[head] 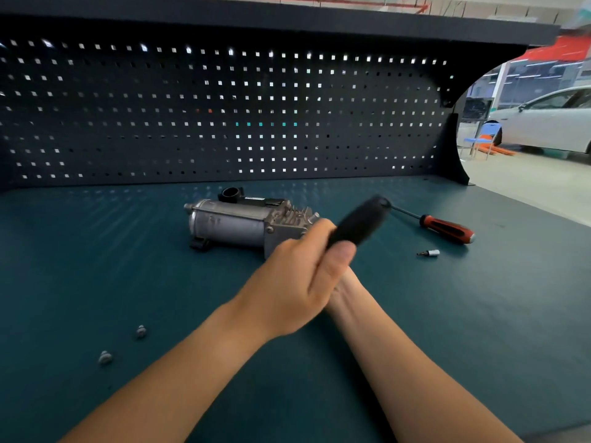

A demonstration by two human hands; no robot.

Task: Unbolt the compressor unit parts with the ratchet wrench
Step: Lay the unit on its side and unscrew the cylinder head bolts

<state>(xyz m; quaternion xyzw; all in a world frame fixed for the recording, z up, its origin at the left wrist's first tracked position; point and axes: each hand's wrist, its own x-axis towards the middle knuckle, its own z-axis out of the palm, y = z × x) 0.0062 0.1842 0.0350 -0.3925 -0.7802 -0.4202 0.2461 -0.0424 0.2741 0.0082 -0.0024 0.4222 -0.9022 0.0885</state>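
Both forearms are converging, left hand (297,282) fingers curling round the ratchet wrench (361,223), right hand (342,282) hiding beneath, grip impossible to tell. Just beyond the fingers the compressor unit (236,223) is lying; two bolts (140,330) resting loose well left are suggesting partial progress, more likely remaining.

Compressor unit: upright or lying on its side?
Lying on its side. The compressor unit has its cylindrical body horizontal along the bench mat.
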